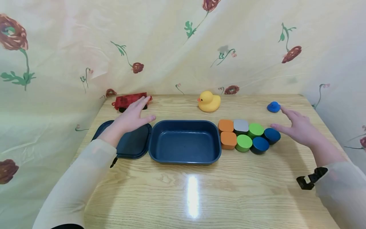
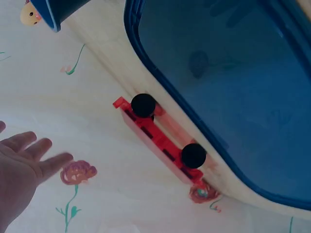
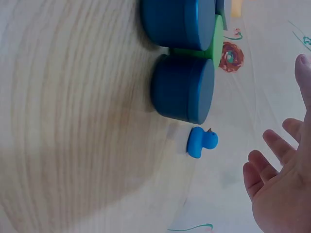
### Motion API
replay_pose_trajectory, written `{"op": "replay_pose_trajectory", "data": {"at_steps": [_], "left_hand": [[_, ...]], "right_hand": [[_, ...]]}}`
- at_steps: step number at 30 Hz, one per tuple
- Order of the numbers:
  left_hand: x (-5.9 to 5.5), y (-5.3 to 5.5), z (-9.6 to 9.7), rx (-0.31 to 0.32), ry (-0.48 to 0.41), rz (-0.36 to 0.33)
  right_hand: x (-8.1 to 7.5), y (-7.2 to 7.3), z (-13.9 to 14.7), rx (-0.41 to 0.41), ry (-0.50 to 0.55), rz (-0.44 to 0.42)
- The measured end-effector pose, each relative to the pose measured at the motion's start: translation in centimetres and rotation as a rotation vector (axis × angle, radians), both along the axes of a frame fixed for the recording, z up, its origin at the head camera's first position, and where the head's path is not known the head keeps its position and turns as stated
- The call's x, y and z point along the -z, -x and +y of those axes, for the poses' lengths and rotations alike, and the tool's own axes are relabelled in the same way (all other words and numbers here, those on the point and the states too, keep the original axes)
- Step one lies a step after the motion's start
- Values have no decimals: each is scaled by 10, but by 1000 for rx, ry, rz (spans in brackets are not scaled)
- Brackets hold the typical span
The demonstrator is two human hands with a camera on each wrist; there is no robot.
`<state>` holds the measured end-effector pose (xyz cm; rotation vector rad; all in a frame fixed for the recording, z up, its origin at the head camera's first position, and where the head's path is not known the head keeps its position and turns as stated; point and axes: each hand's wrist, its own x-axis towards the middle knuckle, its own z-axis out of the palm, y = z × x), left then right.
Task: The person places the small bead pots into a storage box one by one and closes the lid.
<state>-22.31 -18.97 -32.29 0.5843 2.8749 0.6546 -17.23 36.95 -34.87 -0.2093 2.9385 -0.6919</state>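
My left hand (image 1: 130, 117) hovers over a dark blue lid (image 1: 134, 143), fingers extended toward a red toy wagon (image 1: 123, 101). In the left wrist view the wagon (image 2: 160, 138) shows two black wheels, and the hand (image 2: 24, 170) is apart from it. My right hand (image 1: 300, 127) is held above the table at the right, thumb and fingers spread, holding nothing. Its fingertips overlap the edge of a small blue duck (image 1: 273, 107) in the head view. The right wrist view shows that duck (image 3: 200, 142) apart from the hand (image 3: 284, 179).
A dark blue rectangular tub (image 1: 185, 143) stands at the table's middle. Right of it cluster several small containers: orange (image 1: 228, 140), grey (image 1: 240, 125), green (image 1: 244, 142) and blue (image 1: 260, 144). A yellow duck (image 1: 209, 101) sits at the back before a flowered cloth (image 1: 171, 47).
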Motion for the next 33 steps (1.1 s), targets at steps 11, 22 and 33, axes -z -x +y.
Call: {"op": "replay_pose_trajectory", "data": {"at_steps": [11,22,33], "left_hand": [[23,-13,2,106,-79,-42],[48,-23,-2,88,-164,-144],[65,-32,-8,81,-249,-202]], "right_hand": [[17,-10,10,17,100,-33],[38,-19,21,45,147,-65],[55,-21,24,64,179,-135]]}}
